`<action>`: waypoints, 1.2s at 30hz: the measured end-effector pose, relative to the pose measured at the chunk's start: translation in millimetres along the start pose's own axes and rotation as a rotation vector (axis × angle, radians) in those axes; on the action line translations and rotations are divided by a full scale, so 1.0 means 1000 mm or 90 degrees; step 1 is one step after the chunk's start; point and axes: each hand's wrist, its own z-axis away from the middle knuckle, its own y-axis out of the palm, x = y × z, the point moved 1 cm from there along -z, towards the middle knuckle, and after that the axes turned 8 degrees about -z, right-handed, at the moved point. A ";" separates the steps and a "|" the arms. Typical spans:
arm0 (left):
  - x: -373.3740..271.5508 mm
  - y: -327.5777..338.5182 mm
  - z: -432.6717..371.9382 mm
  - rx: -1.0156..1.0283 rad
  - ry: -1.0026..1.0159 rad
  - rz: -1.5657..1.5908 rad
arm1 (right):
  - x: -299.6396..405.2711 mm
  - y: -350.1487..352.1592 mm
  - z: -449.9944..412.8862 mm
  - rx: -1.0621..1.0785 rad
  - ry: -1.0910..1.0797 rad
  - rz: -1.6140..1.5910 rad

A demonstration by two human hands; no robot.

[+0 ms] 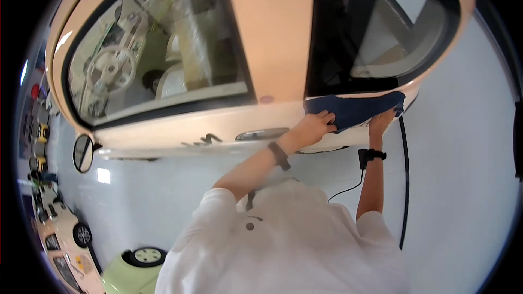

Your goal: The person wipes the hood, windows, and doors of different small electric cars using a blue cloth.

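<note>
A dark blue cloth lies spread against the peach-coloured body of a small car, just below its rear side window. My left hand grips the cloth's left lower edge. At the other end, near the car's rear corner, my right hand holds the cloth, its fingers partly hidden by the fabric. Dark lettering on the bodywork shows in part beneath the cloth. To the left of my left hand is the door handle.
The front side window shows a steering wheel. A side mirror juts out at left. A cable hangs from my right wrist. A green car and a pale car stand behind me on the glossy floor.
</note>
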 end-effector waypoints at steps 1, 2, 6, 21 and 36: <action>0.000 0.002 0.012 0.000 0.006 0.019 | 0.007 0.003 0.010 -0.003 0.041 -0.040; -0.001 0.003 0.027 -0.001 -0.016 0.023 | 0.016 0.007 0.020 -0.003 0.082 -0.080; -0.001 -0.001 0.078 -0.002 -0.092 0.088 | 0.056 0.023 0.045 -0.011 0.106 -0.117; 0.024 -0.031 0.366 0.058 -0.577 0.170 | 0.324 0.121 0.113 0.443 -0.446 -0.135; 0.041 -0.101 0.519 -0.202 -0.889 0.169 | 0.587 0.228 0.149 0.571 -0.627 -0.235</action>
